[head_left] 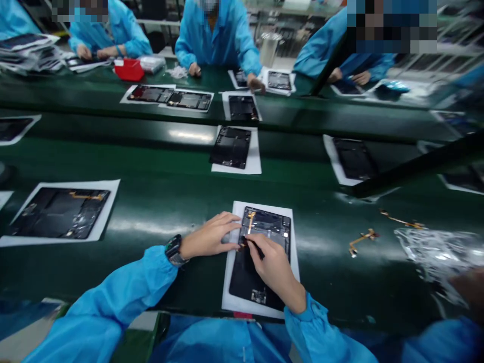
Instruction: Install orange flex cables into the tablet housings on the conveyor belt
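In the head view an opened tablet housing [242, 275] lies on a sheet of white paper [227, 300] in front of me. A thin orange flex cable [250, 222] runs along its upper left side. My left hand [215, 234] rests at the housing's left edge, fingers stretched out and thumb apart, steadying nothing that I can make out between them. Over the housing, my right hand [274, 262] is bent with its fingertips pinched at the cable's lower end. Those fingertips partly hide what they grip. A dark watch [175, 249] is on my left wrist.
Two loose flex cables [363, 241] and a heap of clear plastic bags [434, 252] lie to my right. Another tablet housing [62, 214] on paper is to my left. More housings [232, 146] sit on the belt ahead. Co-workers in blue sleeves [217, 35] sit opposite; a dark bar [416, 166] slants at right.
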The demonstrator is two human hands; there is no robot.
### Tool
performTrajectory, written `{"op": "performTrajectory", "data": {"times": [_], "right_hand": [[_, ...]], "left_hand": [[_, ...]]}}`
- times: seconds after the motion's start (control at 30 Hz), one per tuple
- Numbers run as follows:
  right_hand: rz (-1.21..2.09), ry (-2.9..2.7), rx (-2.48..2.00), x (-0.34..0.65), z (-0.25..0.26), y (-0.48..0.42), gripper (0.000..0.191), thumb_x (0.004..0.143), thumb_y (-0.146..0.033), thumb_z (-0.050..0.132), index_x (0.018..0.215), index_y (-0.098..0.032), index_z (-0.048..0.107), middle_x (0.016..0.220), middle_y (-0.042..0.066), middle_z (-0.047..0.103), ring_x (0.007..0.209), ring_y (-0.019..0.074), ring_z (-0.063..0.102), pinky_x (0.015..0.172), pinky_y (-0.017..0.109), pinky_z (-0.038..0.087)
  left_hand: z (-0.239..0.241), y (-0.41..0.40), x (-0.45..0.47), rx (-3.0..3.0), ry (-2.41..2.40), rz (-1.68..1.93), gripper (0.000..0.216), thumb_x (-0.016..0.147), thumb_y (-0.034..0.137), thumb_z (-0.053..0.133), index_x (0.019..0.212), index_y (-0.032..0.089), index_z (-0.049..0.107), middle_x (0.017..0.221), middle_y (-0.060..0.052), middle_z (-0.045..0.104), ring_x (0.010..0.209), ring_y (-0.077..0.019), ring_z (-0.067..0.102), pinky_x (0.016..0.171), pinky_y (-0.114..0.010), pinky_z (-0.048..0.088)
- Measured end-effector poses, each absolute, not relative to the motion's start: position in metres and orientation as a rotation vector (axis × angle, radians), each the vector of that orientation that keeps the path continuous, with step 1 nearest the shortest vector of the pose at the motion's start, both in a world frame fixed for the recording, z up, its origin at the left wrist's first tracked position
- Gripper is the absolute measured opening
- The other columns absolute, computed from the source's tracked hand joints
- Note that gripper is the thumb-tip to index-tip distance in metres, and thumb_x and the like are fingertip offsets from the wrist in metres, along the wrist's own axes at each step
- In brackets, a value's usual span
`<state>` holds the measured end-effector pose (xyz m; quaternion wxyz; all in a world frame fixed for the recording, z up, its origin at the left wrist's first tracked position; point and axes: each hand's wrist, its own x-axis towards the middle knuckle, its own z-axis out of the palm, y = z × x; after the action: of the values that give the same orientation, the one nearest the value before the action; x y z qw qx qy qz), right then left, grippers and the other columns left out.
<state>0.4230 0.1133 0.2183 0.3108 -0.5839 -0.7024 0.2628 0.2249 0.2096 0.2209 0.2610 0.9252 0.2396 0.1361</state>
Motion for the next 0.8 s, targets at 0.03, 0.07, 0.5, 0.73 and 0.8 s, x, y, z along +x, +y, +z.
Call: {"op": "performTrajectory", "data": {"times": [0.03, 0.07, 0.5, 0.73, 0.8], "right_hand": [[0.783, -1.611, -1.506, 0.428, 0.217, 0.115, 0.019, 0.095, -0.020, 0.045, 0.105, -0.019, 0.062, 0.093, 0.006, 0.066, 0.085, 0.0201, 0.063, 0.077, 0.032, 0.048], [0.873, -1.358, -1.464, 0.433, 0.215, 0.117, 0.017, 0.095, -0.025, 0.047, 0.102, -0.020, 0.062, 0.088, 0.005, 0.064, 0.080, 0.0189, 0.062, 0.073, 0.031, 0.049], [0.139, -0.630, -2.202, 0.671, 0.202, 0.089, 0.047, 0.071, -0.061, 0.059, 0.081, -0.015, 0.066, 0.063, 0.012, 0.061, 0.054, 0.0240, 0.054, 0.052, 0.036, 0.039], [0.359, -0.807, -2.259, 0.710, 0.195, 0.085, 0.014, 0.075, -0.041, 0.069, 0.067, -0.030, 0.068, 0.066, 0.014, 0.068, 0.048, 0.0246, 0.057, 0.050, 0.041, 0.036], [0.374, -0.842, -2.188, 0.709, 0.188, 0.085, 0.015, 0.073, -0.039, 0.071, 0.061, -0.031, 0.066, 0.066, 0.016, 0.068, 0.051, 0.0282, 0.063, 0.051, 0.043, 0.040]], "left_hand": [[0.225, 0.219, 0.233, 2.523, 0.674, 0.379, 0.040, 0.092, 0.038, 0.061, 0.127, 0.020, 0.052, 0.132, -0.012, 0.052, 0.124, -0.0254, 0.046, 0.104, -0.040, 0.041], [0.227, 0.229, 0.244, 2.552, 0.707, 0.384, 0.038, 0.093, 0.037, 0.059, 0.126, 0.019, 0.053, 0.129, -0.011, 0.053, 0.122, -0.0252, 0.047, 0.103, -0.039, 0.040], [0.216, 0.309, 0.343, 2.746, 0.848, 0.021, 0.011, 0.090, 0.015, 0.054, 0.080, 0.017, 0.059, 0.090, -0.005, 0.062, 0.083, -0.0180, 0.060, 0.070, -0.027, 0.043], [0.238, 0.434, 0.415, 2.822, 1.130, 0.137, 0.014, 0.094, 0.022, 0.056, 0.099, 0.011, 0.063, 0.105, -0.009, 0.062, 0.105, -0.0220, 0.058, 0.093, -0.040, 0.046], [0.246, 0.470, 0.435, 2.824, 1.203, 0.192, 0.024, 0.094, 0.031, 0.058, 0.109, 0.012, 0.061, 0.115, -0.009, 0.060, 0.109, -0.0225, 0.057, 0.096, -0.045, 0.046]]}}
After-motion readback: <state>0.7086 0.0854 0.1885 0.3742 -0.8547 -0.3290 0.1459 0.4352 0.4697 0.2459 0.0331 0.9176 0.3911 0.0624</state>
